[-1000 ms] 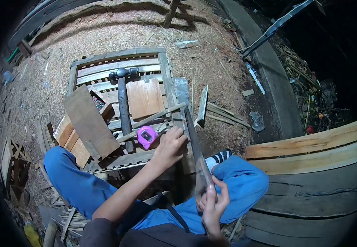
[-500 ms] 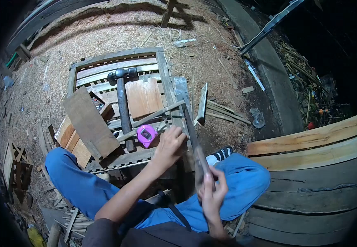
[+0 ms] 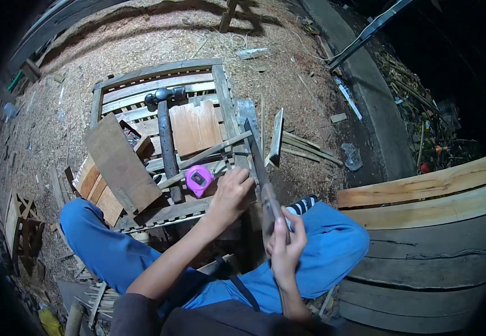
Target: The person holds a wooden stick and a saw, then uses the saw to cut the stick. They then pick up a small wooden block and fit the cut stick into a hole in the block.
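My right hand (image 3: 287, 243) is wrapped round the near end of a long handsaw (image 3: 268, 193), whose dark blade points away from me. Its far part crosses the right end of a thin wooden strip (image 3: 215, 152) lying over the slatted wooden frame (image 3: 220, 87). My left hand (image 3: 233, 193) is closed at the frame's near right side, fingers curled down; what they grip is hidden. Just left of it sits a pink tape measure (image 3: 198, 180). A hammer (image 3: 167, 145) lies lengthwise on the slats, head away from me, beside a light wooden board (image 3: 194, 127).
A brown board (image 3: 121, 165) rests tilted at the frame's left, over other wood pieces. Loose sticks (image 3: 310, 150) lie on the sawdust-covered ground to the right. Long planks (image 3: 422, 193) stretch along my right side. My bent legs flank the work.
My right hand and the saw have slid forward, away from me, so the blade's tip reaches farther past the strip. My left hand stays nearly in place.
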{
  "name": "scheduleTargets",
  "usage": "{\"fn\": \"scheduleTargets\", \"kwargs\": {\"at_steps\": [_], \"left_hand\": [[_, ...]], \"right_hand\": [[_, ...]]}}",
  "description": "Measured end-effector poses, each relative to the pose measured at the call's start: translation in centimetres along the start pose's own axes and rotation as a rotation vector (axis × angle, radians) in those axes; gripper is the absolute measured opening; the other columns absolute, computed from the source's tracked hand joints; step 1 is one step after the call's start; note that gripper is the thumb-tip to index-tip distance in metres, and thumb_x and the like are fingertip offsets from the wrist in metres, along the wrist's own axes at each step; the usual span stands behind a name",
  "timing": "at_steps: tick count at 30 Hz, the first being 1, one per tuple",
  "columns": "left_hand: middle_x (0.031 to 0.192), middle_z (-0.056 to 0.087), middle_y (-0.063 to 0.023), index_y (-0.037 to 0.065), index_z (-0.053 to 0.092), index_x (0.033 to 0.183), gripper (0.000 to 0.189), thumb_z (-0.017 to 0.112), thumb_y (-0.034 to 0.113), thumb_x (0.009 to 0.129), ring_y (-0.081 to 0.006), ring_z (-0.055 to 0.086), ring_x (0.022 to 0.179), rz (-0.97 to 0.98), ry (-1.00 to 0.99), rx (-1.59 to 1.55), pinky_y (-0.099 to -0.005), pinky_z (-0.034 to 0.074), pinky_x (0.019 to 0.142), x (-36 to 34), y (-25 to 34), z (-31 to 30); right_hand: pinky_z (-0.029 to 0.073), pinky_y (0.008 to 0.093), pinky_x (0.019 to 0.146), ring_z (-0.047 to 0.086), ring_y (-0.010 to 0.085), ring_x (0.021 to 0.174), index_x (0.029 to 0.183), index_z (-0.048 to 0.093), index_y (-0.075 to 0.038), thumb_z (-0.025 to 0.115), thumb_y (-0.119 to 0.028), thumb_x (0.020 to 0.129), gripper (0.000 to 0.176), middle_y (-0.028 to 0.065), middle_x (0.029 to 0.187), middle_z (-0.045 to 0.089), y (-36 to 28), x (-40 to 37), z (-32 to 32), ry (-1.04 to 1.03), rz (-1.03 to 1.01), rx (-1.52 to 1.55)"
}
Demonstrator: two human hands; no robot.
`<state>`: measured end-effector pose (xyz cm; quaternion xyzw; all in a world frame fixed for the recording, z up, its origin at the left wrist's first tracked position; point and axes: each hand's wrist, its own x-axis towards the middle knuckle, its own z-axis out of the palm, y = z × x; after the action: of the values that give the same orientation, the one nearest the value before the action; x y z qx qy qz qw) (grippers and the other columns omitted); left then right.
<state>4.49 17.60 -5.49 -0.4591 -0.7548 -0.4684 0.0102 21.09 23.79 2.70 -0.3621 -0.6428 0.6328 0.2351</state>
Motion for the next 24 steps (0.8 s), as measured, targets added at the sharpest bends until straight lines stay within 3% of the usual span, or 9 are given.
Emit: {"fn": "scheduleTargets", "kwargs": {"at_steps": [4, 5, 6, 9, 12, 18, 20, 24], "left_hand": [[0.094, 0.05, -0.0149, 0.0, 0.062, 0.096, 0.03, 0.073, -0.002, 0.067, -0.037, 0.053, 0.096, 0.025, 0.034, 0.045, -0.0458, 0.045, 0.082, 0.2, -0.2, -0.1], [0.094, 0.05, -0.0151, 0.0, 0.061, 0.094, 0.03, 0.073, -0.002, 0.067, -0.0373, 0.053, 0.096, 0.014, 0.038, 0.015, -0.0462, 0.045, 0.082, 0.4, -0.1, -0.1], [0.095, 0.05, -0.0152, 0.0, 0.06, 0.092, 0.029, 0.073, -0.002, 0.066, -0.0375, 0.053, 0.096, 0.005, 0.022, -0.021, -0.0465, 0.045, 0.081, 0.2, 0.1, 0.0], [0.1, 0.052, -0.0147, 0.002, 0.058, 0.095, 0.035, 0.077, 0.0, 0.064, -0.0373, 0.054, 0.101, 0.027, -0.002, 0.044, -0.0473, 0.045, 0.083, -0.1, -0.9, 0.2], [0.105, 0.052, -0.0148, 0.002, 0.058, 0.1, 0.042, 0.08, 0.002, 0.063, -0.0378, 0.054, 0.106, -0.03, -0.07, 0.056, -0.0471, 0.046, 0.087, -0.1, -0.2, -0.4], [0.104, 0.052, -0.015, 0.002, 0.058, 0.098, 0.04, 0.077, 0.0, 0.064, -0.038, 0.053, 0.105, -0.023, -0.057, 0.008, -0.0474, 0.045, 0.085, -0.2, -0.5, 0.0], [0.095, 0.049, -0.0165, -0.001, 0.057, 0.093, 0.032, 0.068, -0.008, 0.064, -0.0385, 0.051, 0.098, -0.018, 0.0, -0.016, -0.0468, 0.044, 0.084, 0.1, 0.1, -0.4], [0.095, 0.049, -0.016, 0.0, 0.058, 0.093, 0.033, 0.068, -0.007, 0.063, -0.0382, 0.051, 0.098, -0.016, 0.017, 0.024, -0.0464, 0.044, 0.082, -0.1, -0.1, 0.2]], "right_hand": [[0.034, 0.0209, 0.046, 0.045, 0.0028, 0.053, 0.125, 0.059, 0.001, 0.061, -0.015, 0.106, 0.025, -0.0028, 0.071, 0.055, -1.0, -4.0, -3.0, -0.007, 0.029, -0.06], [0.035, 0.0211, 0.046, 0.044, 0.002, 0.051, 0.126, 0.06, 0.001, 0.061, -0.014, 0.106, 0.025, -0.0025, 0.071, 0.055, -0.5, -4.9, -3.4, 0.016, 0.118, 0.072], [0.025, 0.0223, 0.039, 0.034, 0.0006, 0.043, 0.126, 0.058, -0.003, 0.057, -0.016, 0.108, 0.022, -0.0077, 0.058, 0.041, 1.4, -4.2, -2.8, 0.006, 0.102, -0.006], [0.026, 0.0215, 0.039, 0.033, -0.0002, 0.045, 0.127, 0.058, -0.003, 0.057, -0.017, 0.108, 0.023, -0.0081, 0.059, 0.038, 3.6, -0.9, -0.6, 0.052, 0.033, -0.019], [0.026, 0.0208, 0.04, 0.033, -0.0003, 0.046, 0.128, 0.057, -0.003, 0.057, -0.017, 0.109, 0.024, -0.0079, 0.06, 0.039, 1.1, -1.0, -0.4, 0.089, -0.082, -0.06], [0.026, 0.0213, 0.042, 0.03, -0.0007, 0.048, 0.131, 0.056, -0.003, 0.054, -0.015, 0.109, 0.025, -0.0074, 0.062, 0.038, 0.7, -1.1, -0.1, 0.091, -0.01, 0.007], [0.034, 0.0213, 0.046, 0.041, 0.0014, 0.053, 0.13, 0.059, 0.0, 0.06, -0.017, 0.107, 0.029, -0.0042, 0.075, 0.053, 0.5, -1.0, 0.4, 0.096, 0.019, 0.103], [0.034, 0.0207, 0.046, 0.042, 0.0018, 0.052, 0.13, 0.058, 0.0, 0.059, -0.016, 0.107, 0.028, -0.0035, 0.073, 0.052, -0.2, -1.2, 0.3, 0.083, 0.05, 0.078]]}}
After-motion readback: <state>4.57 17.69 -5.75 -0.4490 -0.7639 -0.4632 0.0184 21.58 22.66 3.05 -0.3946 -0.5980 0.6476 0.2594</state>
